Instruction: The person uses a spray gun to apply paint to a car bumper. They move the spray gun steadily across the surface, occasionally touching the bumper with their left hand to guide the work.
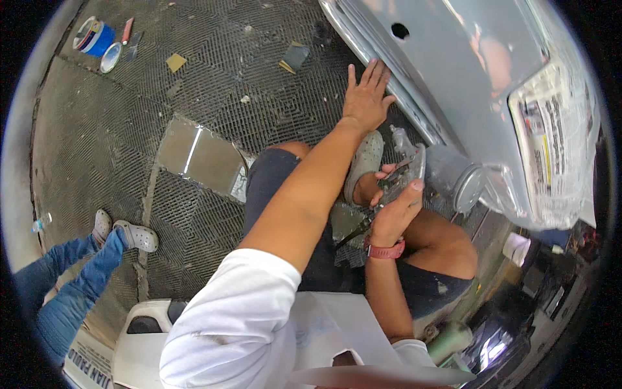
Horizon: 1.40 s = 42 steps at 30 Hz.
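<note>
My left hand (368, 98) reaches forward with fingers spread, its fingertips against the lower edge of a grey car body panel (447, 78). Nothing shows in its grasp. In my right hand (394, 217), below a red wristwatch, is a spray gun (408, 170) with a metallic, paint-marked body. My fingers wrap round its handle. A grey cup (457, 178) with a round end is attached to it, just below the panel. A dark hose (353, 235) runs near the gun's handle; where it joins is hidden.
Masking newspaper (547, 139) and clear plastic cover the panel's right side. On the patterned floor lie a blue can (97, 40), a round lid (111, 58), a red tube (127, 31), sandpaper pieces (295, 57) and a shiny flat sheet (197, 152). Another person's jeans-clad legs (78, 269) are at left.
</note>
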{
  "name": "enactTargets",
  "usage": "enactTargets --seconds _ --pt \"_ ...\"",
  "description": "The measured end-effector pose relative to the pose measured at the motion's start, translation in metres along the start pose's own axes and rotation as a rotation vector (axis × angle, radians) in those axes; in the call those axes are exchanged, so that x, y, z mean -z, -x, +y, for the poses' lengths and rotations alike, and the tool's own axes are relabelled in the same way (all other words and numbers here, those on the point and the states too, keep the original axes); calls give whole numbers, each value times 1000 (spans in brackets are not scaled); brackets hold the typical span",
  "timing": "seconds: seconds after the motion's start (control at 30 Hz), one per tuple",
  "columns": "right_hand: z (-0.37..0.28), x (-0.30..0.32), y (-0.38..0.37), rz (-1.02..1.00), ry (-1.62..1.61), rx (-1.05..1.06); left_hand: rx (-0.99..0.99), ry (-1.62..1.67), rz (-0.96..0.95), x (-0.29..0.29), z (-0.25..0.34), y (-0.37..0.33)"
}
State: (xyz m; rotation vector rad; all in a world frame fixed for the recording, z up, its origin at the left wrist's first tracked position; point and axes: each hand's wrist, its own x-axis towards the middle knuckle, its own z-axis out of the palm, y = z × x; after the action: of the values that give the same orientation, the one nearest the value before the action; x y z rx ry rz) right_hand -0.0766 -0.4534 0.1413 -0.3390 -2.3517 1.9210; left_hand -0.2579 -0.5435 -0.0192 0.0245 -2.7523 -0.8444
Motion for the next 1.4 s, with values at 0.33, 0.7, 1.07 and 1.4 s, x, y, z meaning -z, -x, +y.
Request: enactTargets --seconds 0.33,0.7,1.07,1.4 --pt "13 -37 -6 -187 -68 -58 113 -180 61 63 -122 -82" --pt "15 -29 -5 -185 -30 -37 736 1415 219 120 -142 -192" --pt "1 -24 -3 -166 -75 118 112 1872 213 152 -88 -156" --pt "-51 -21 -3 -88 -76 184 213 1560 199 83 34 -16"
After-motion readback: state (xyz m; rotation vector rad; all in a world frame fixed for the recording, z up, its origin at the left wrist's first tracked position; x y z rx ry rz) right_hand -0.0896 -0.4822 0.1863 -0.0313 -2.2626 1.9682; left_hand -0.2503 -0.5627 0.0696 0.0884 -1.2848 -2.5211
